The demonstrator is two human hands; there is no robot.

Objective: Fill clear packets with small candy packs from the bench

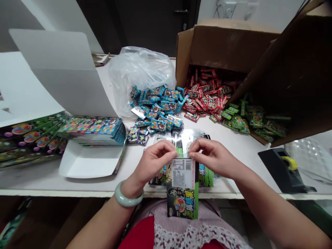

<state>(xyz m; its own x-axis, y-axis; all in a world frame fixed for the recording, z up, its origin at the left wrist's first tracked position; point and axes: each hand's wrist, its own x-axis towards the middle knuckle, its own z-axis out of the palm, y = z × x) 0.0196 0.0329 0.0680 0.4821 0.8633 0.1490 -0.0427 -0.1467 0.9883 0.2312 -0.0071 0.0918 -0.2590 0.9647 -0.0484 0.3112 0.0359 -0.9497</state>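
A printed candy packet [182, 193], black and green with a white barcode label, hangs upright over the table's front edge. My left hand [158, 160] pinches the left end of its clear top strip between thumb and fingers. At the right end of that strip, my right hand [212, 155] pinches in the same way. Behind my hands lie similar flat packets [207, 174], partly hidden. Just past them spreads a heap of small blue candy boxes [160, 110], with a few purple boxes [137, 135] at its left.
A cardboard carton [218, 45] on its side spills red boxes [204, 93] and green boxes [238, 121]. A clear plastic bag [142, 69] stands behind the blue heap. Left is an open display box [88, 159] with stacked cards [93, 128]; right, a tape dispenser [282, 173].
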